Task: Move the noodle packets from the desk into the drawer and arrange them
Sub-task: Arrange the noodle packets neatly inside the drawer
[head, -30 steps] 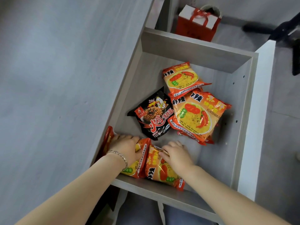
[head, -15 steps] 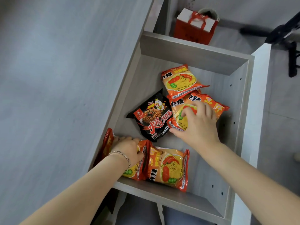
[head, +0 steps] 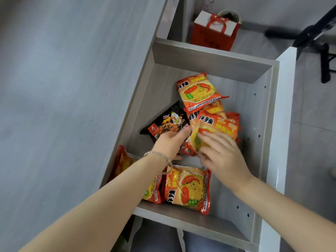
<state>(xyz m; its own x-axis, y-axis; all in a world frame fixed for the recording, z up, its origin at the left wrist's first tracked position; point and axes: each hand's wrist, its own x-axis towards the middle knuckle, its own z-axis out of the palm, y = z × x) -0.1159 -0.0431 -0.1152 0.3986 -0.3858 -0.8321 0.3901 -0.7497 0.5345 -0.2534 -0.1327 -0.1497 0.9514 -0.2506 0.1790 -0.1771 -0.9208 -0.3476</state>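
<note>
Both hands are on the orange-and-yellow noodle packet (head: 216, 130) in the middle of the open grey wooden drawer (head: 211, 57) — the right hand (head: 221, 153) lies fingers spread across its face, the left hand (head: 171, 142) closes on its near-left edge. Under it sits another orange packet, mostly covered. Just left of it, the black noodle packet (head: 167, 122) lies flat, its near corner under the left hand. Farther back, one orange packet (head: 199, 91) rests near the rear wall. At the near wall, two orange packets (head: 189, 188) stand side by side — the left forearm crosses one. Grey desk top (head: 63, 88) to the left; a red gift bag (head: 215, 31) sits on the floor beyond.
</note>
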